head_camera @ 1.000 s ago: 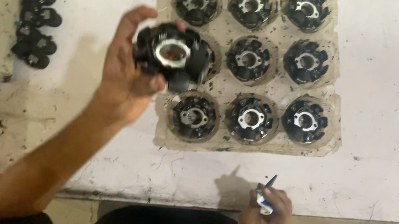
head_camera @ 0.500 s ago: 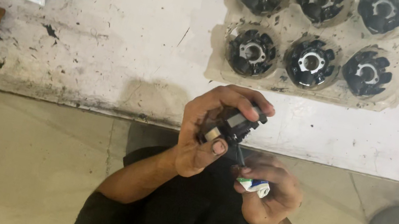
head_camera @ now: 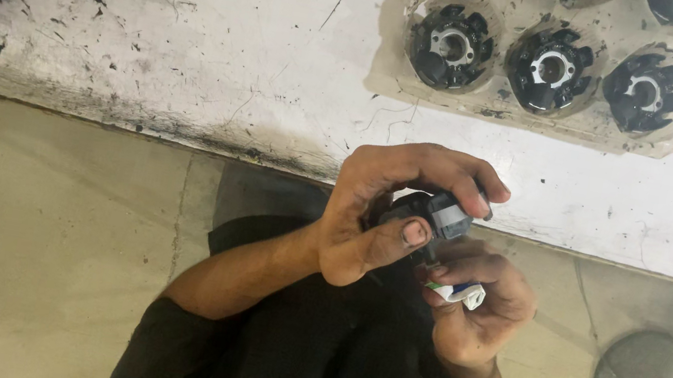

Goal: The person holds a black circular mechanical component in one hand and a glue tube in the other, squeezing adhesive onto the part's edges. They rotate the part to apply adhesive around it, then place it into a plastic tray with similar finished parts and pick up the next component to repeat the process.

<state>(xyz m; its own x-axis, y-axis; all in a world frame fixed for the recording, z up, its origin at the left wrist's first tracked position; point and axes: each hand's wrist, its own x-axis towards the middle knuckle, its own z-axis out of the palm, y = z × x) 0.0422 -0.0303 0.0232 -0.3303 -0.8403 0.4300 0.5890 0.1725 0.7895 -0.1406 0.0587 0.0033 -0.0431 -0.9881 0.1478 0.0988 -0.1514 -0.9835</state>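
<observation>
Bare tabletop [head_camera: 197,35] left of tray [head_camera: 393,79]

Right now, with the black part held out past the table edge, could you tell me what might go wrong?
The black round part is pinched in the left hand over the floor, not the white table; a loose grip could drop it. The right hand holds a small white-handled tool close beneath, so its tip might slip into the fingers.

The left hand [head_camera: 383,211] covers most of the small black plastic part [head_camera: 433,214]; the clear plastic tray [head_camera: 542,119] of black round parts is cut off at the top edge.
</observation>
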